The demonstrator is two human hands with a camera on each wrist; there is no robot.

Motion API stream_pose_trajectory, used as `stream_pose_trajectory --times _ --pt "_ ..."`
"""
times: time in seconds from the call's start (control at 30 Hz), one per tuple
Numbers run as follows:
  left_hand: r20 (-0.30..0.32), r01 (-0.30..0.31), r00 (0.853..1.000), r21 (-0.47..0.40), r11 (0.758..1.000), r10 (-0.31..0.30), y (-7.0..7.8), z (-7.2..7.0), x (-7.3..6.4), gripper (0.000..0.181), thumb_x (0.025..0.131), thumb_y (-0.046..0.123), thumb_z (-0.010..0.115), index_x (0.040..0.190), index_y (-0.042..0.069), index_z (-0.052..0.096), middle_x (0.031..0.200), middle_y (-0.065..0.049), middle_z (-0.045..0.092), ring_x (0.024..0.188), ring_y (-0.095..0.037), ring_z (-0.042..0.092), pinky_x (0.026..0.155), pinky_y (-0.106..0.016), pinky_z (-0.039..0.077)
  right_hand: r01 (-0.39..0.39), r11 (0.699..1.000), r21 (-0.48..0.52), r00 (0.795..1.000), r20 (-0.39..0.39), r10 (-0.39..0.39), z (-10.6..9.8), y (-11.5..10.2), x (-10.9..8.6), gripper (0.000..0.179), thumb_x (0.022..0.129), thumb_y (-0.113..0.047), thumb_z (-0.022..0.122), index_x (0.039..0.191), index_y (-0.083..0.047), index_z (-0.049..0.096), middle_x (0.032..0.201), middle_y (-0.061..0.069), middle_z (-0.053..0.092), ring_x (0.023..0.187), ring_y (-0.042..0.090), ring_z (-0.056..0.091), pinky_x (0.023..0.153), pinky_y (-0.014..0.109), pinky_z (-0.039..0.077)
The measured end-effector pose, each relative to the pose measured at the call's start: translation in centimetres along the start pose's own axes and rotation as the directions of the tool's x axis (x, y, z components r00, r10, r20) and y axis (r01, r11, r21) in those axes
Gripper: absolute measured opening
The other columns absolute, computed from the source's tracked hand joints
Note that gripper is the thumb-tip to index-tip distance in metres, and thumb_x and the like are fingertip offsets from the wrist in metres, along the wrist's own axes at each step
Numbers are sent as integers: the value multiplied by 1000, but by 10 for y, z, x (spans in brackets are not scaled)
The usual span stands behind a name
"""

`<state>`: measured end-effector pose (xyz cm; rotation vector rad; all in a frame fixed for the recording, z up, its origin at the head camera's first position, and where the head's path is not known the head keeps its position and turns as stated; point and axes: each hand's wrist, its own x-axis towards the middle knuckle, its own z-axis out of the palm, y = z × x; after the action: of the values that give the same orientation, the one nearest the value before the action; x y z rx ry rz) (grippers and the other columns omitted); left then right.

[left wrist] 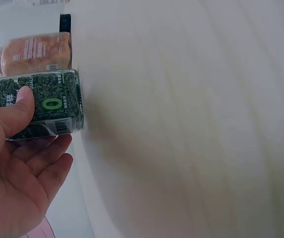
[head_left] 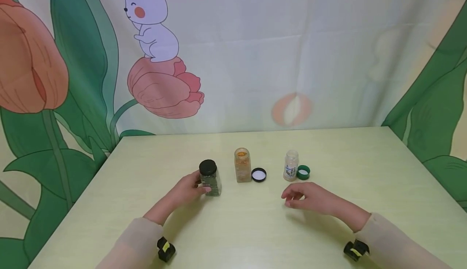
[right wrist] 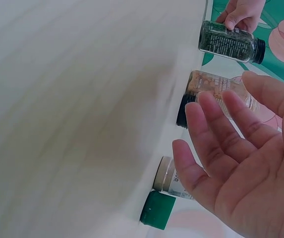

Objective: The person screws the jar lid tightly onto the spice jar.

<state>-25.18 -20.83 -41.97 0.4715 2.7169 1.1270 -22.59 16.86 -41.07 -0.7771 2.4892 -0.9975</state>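
My left hand point(head_left: 187, 188) holds a glass jar of dried green herbs point(head_left: 211, 183), which stands upright under a black lid point(head_left: 208, 167). In the left wrist view the thumb presses the labelled front of the herb jar point(left wrist: 47, 104), and the other fingers reach behind it. My right hand point(head_left: 310, 197) hovers over the table with fingers loosely bent and nothing in them. Just beyond it stands a small clear shaker bottle point(head_left: 290, 167), uncapped, with a green cap point(head_left: 303, 172) beside it. Between the hands, farther back, is an open jar of orange-brown seasoning point(head_left: 242, 167).
A black lid with a white lining point(head_left: 258, 175) lies at the foot of the seasoning jar, to its right. Behind the pale wooden table point(head_left: 233, 228) hangs a cloth point(head_left: 240, 58) printed with a rabbit and tulips.
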Motion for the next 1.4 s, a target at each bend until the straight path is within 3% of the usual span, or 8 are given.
stream_pose_trajectory --times 0.27,0.57,0.8,1.03,1.4 --pt "1 33 999 19 999 -33 -10 -11 -1 53 99 8 65 143 -14 45 142 -36 55 134 -53 53 109 -58 50 6 1000 6 1000 16 -6 0 2 -1 22 99 -18 67 115 -3 68 103 3 75 97 10 64 79 19 53" --pt "-37 32 999 49 998 -30 -28 -27 -3 54 100 8 62 146 -14 41 144 -39 51 134 -56 52 110 -59 48 25 1000 1 1000 10 -25 -1 0 -4 22 99 -18 67 115 -3 68 102 4 75 95 9 64 77 19 53" --pt "-36 11 999 56 998 -9 -36 -36 -4 54 101 8 61 145 -17 40 143 -41 50 132 -56 53 109 -59 49 23 1000 16 1000 6 -23 -1 0 -5 23 98 -18 67 114 -2 68 102 5 75 95 9 64 77 19 52" --pt "-41 31 999 88 996 -27 -44 -45 -3 54 102 9 60 144 -17 40 141 -42 51 131 -56 54 109 -60 49 21 999 25 1000 5 -21 -1 1 -6 22 99 -17 67 114 -1 68 101 4 75 95 9 64 77 19 52" --pt "-30 -17 999 87 996 20 -62 -66 -7 54 102 6 59 142 -22 36 141 -47 47 131 -59 50 109 -63 47 7 999 40 1000 10 -8 -1 3 -5 23 99 -18 66 115 -1 68 103 5 74 95 8 63 77 19 52"
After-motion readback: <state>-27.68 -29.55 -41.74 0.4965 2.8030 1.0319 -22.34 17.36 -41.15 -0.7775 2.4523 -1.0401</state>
